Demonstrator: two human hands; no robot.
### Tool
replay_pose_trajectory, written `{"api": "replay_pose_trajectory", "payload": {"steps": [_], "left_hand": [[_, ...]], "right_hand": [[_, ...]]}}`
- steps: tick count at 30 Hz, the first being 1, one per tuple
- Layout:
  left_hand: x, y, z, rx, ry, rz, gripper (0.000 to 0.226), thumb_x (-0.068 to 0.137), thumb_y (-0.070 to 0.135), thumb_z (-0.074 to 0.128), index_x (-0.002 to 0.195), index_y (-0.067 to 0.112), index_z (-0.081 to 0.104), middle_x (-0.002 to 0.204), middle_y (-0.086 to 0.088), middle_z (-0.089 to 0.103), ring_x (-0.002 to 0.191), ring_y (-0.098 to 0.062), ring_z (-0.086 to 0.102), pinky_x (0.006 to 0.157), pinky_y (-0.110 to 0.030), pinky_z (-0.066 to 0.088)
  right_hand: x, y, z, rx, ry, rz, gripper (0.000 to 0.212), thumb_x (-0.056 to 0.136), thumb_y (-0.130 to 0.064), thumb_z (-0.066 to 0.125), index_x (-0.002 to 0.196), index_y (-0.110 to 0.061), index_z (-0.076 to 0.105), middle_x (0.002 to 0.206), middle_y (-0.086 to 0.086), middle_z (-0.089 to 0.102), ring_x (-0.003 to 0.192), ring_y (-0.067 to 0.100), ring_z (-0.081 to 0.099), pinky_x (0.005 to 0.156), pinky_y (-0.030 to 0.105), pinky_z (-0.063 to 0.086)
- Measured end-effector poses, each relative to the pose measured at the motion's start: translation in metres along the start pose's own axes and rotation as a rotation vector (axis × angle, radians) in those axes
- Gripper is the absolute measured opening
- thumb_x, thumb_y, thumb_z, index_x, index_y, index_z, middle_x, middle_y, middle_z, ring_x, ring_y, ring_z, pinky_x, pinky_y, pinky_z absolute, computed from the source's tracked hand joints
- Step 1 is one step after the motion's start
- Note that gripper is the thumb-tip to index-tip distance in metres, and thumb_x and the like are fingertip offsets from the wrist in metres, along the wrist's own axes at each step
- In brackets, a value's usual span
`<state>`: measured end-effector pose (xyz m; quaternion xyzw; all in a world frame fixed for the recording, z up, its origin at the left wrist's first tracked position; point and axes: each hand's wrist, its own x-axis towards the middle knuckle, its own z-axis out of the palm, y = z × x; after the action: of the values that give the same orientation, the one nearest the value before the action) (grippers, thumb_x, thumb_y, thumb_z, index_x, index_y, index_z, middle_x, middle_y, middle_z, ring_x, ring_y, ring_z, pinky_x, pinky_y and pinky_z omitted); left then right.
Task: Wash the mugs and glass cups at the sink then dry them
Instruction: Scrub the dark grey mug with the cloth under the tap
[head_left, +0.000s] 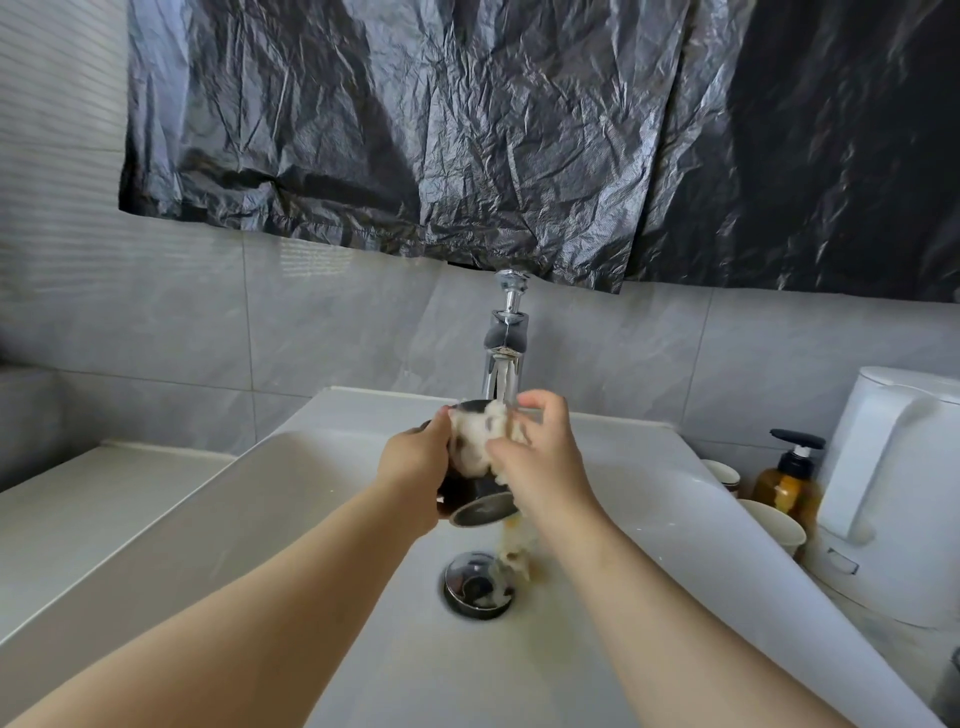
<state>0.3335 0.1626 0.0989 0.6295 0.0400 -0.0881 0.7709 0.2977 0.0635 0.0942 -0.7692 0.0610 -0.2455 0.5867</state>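
My left hand (415, 467) grips a dark mug (475, 493) under the chrome tap (506, 338), tilted with its base toward me. My right hand (543, 462) presses a soapy white sponge or cloth (480, 441) against the mug's side and rim, fingers curled over it. Water runs from the tap onto the mug and falls, yellowish, toward the drain (475, 584). Foam covers part of the mug, and its handle is hidden.
The white sink (260, 519) fills the middle. On the right counter stand two pale cups (724, 475) (774, 525), an amber pump bottle (789, 483) and a white kettle (893, 493). A flat white counter (78, 509) lies left. Black plastic sheeting (519, 130) hangs above.
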Motion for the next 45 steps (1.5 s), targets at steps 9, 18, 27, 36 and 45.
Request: {"api": "replay_pose_trajectory", "payload": {"steps": [9,18,27,36,45], "left_hand": [[-0.007,0.002,0.004,0.144,-0.083,0.119,0.034,0.094,0.04,0.054,0.08,0.01,0.06,0.069,-0.009,0.058,0.067,-0.027,0.059,0.078,-0.052,0.057],[-0.005,0.013,-0.008,0.049,-0.07,0.092,0.032,0.097,0.037,0.05,0.088,0.009,0.062,0.08,-0.012,0.063,0.072,-0.03,0.061,0.068,-0.048,0.057],[-0.005,0.007,-0.007,0.114,-0.079,0.1,0.03,0.096,0.038,0.051,0.088,0.012,0.063,0.085,-0.01,0.066,0.073,-0.03,0.064,0.064,-0.042,0.057],[-0.009,0.006,-0.002,0.203,-0.116,0.197,0.036,0.095,0.04,0.052,0.088,0.007,0.064,0.076,-0.009,0.061,0.068,-0.027,0.058,0.071,-0.044,0.057],[-0.008,0.009,-0.007,0.102,-0.121,0.202,0.03,0.097,0.038,0.05,0.084,0.014,0.062,0.076,-0.006,0.062,0.063,-0.022,0.06,0.06,-0.035,0.056]], "right_hand": [[0.017,-0.007,-0.004,-0.014,0.386,0.041,0.024,0.089,-0.034,0.058,0.082,-0.012,0.055,0.098,0.016,0.064,0.086,0.029,0.059,0.076,0.032,0.044],[-0.001,-0.011,0.012,-0.099,-0.073,-0.133,0.031,0.093,-0.02,0.053,0.122,-0.031,0.06,0.14,-0.009,0.047,0.119,0.009,0.049,0.106,0.032,0.039],[-0.002,0.001,0.003,-0.216,-0.164,-0.141,0.059,0.096,-0.036,0.046,0.147,-0.041,0.016,0.15,-0.014,0.022,0.116,0.015,0.046,0.106,0.039,0.039],[0.012,0.012,-0.001,0.024,-0.012,0.04,0.054,0.069,-0.081,0.037,0.102,-0.039,0.044,0.086,-0.008,0.048,0.077,0.017,0.049,0.075,0.031,0.042],[0.009,0.008,0.007,-0.039,-0.015,-0.057,0.035,0.097,-0.042,0.036,0.132,-0.044,0.036,0.13,-0.003,0.05,0.122,0.024,0.05,0.105,0.043,0.04]]}}
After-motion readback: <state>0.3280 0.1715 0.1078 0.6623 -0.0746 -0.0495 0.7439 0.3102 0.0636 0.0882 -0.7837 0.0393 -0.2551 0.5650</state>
